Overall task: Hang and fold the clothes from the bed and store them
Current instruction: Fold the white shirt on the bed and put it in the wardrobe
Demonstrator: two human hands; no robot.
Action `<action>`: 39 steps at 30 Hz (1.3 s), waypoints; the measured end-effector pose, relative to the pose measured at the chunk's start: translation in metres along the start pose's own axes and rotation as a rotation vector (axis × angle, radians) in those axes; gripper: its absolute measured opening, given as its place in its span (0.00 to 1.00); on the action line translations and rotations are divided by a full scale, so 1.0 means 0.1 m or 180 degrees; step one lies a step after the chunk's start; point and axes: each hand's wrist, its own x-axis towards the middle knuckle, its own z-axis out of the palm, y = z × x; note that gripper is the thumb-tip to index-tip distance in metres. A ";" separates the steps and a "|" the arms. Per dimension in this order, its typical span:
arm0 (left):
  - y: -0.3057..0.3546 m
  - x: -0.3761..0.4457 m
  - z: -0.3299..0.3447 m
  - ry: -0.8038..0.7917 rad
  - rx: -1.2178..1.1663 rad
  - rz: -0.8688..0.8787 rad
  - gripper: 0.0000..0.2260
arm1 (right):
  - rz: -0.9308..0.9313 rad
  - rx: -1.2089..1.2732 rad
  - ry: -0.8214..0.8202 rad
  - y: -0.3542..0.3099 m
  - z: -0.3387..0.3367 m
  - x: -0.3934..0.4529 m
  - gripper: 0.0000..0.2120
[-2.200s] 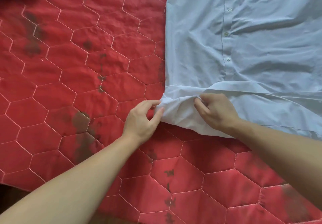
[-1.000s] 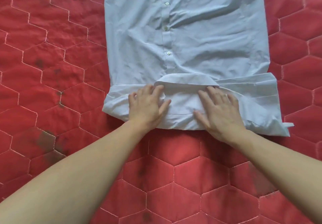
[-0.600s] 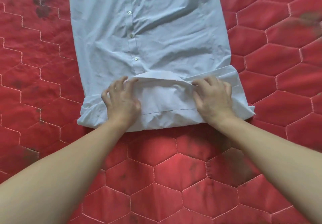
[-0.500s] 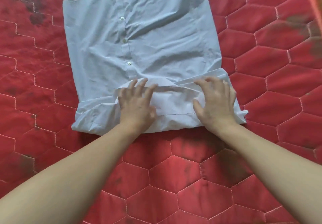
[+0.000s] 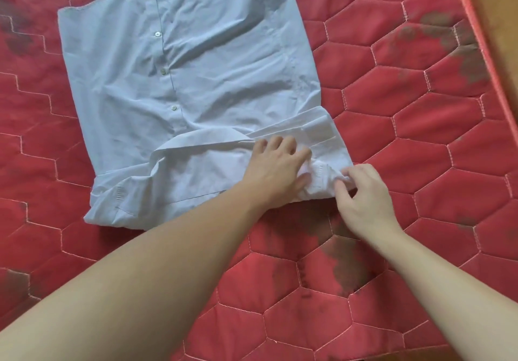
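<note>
A pale blue button-up shirt (image 5: 213,80) lies spread on the red quilted bed, buttons up, with its near end folded over into a band. My left hand (image 5: 276,168) lies flat on the right part of that folded band, fingers spread and pressing the cloth down. Just to its right, my right hand (image 5: 361,195) pinches the bunched fabric at the shirt's near right corner between thumb and fingers. A cuff sticks out at the band's left end (image 5: 112,195).
The red mattress cover (image 5: 420,125) with hexagon stitching and dark stains fills the view. Its right edge (image 5: 476,38) runs diagonally at the upper right, with a brown floor (image 5: 501,1) beyond it.
My left hand slid right along the folded band. My right hand moved off the band to the shirt's right corner and now pinches it. The view shifted, showing the bed's right edge.
</note>
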 end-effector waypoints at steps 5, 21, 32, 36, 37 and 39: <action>-0.11 -0.01 -0.04 -0.0014 -0.0534 -0.0149 0.19 | 0.0328 0.1136 0.0203 -0.25 -0.05 0.22 0.12; -0.38 0.05 -0.01 0.0393 -0.1124 -0.1231 0.10 | 0.0275 0.0676 -0.0393 -0.05 -0.05 0.43 0.11; -0.60 -0.28 0.09 0.0649 -0.0186 -0.1052 0.21 | 0.0377 -0.1301 -0.0327 -0.19 -0.03 0.54 0.10; -0.78 -0.38 0.15 -0.0328 -0.0347 -0.1578 0.25 | -0.0802 -0.1295 0.0498 -0.26 0.09 0.40 0.13; -0.79 -0.38 0.15 -0.0358 -0.0399 -0.1599 0.25 | -0.1177 -0.1270 0.0553 -0.30 0.13 0.36 0.13; -0.77 -0.35 0.14 -0.0359 -0.0468 -0.1591 0.25 | -0.1606 -0.1315 0.0255 -0.37 0.23 0.29 0.14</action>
